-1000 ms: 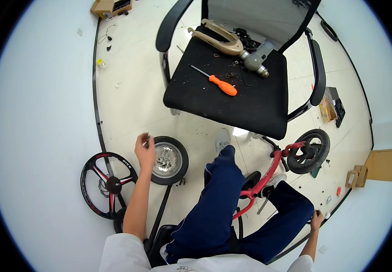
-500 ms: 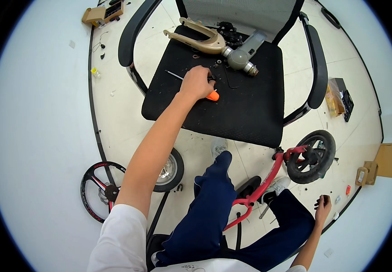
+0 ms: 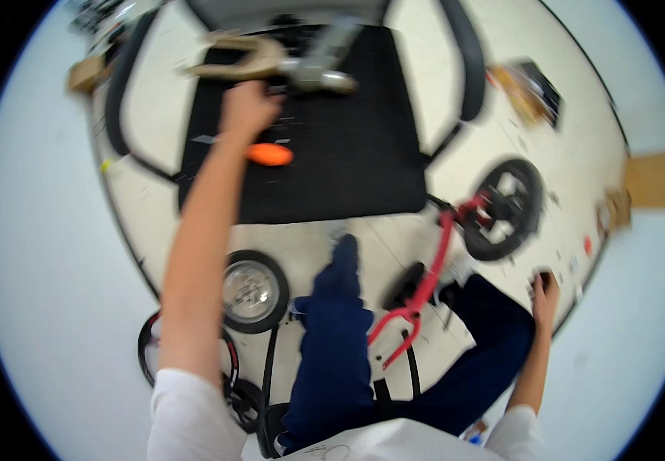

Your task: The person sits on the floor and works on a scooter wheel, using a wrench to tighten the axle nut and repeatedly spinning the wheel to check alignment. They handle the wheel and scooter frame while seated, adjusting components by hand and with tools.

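My left hand (image 3: 249, 106) is over the black chair seat (image 3: 332, 173), just below a beige fork (image 3: 244, 67). Its fingers look curled by a small dark piece, but motion blurs them. Under my wrist lies a screwdriver with an orange handle (image 3: 271, 154), its shaft pointing left. A grey part with a metal end (image 3: 325, 75) lies against the fork. Off to the right, above my knee, my right hand (image 3: 546, 300) is closed round something dark that I cannot make out.
A red frame (image 3: 432, 269) with a black wheel (image 3: 504, 209) stands right of my legs. A spoked wheel (image 3: 255, 292) and a black-and-red rim (image 3: 148, 349) lie on the left. Cardboard boxes (image 3: 616, 209) sit by the right wall.
The view has shifted, so the chair sits further left and higher. My left hand has moved from beside the orange handle up toward the fork. My right hand stays by my knee.
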A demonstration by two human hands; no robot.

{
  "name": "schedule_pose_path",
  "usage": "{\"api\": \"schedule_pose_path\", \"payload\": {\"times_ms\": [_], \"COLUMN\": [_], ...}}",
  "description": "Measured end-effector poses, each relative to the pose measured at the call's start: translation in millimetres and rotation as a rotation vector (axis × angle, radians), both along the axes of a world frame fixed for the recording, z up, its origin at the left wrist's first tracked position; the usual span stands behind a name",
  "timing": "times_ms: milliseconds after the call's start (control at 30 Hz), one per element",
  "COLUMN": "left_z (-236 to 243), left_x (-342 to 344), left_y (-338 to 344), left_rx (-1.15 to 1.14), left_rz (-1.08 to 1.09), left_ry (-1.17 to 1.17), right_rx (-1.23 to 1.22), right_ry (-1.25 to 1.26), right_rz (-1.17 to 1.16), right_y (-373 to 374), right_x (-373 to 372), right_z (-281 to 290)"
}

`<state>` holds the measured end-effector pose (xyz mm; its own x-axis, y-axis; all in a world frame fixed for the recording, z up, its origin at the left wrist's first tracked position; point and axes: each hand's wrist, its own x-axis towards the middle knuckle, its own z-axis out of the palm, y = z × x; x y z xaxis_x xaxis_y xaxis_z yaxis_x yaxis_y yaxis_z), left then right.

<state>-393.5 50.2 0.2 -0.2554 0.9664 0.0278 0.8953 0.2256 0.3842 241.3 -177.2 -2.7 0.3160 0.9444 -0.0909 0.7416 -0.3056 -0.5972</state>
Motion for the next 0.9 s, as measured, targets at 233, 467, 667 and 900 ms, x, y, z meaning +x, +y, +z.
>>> {"api": "schedule_pose_path", "payload": {"times_ms": [233, 467, 667, 900], "left_z": [70, 62, 12, -22], "left_x": [75, 296, 344, 373], "left_y": [-79, -138, -111, -87], "left_rx": [0.418, 0.100, -0.099, -0.129], "left_rz": [-0.116, -0.648, -0.358, -0.390], "left_ry": [-0.289, -0.681, -0.755, -0.645], "right_rx": [0.216, -0.015, 0.211, 0.181], "right_ry": [0.396, 0.846, 0.600, 0.365], "right_rz": [-0.105, 0.246, 0.082, -0.077], "right_y": [25, 54, 60, 77], "right_x": [-42, -140, -111, -76], "right_z": [30, 68, 42, 29]}}
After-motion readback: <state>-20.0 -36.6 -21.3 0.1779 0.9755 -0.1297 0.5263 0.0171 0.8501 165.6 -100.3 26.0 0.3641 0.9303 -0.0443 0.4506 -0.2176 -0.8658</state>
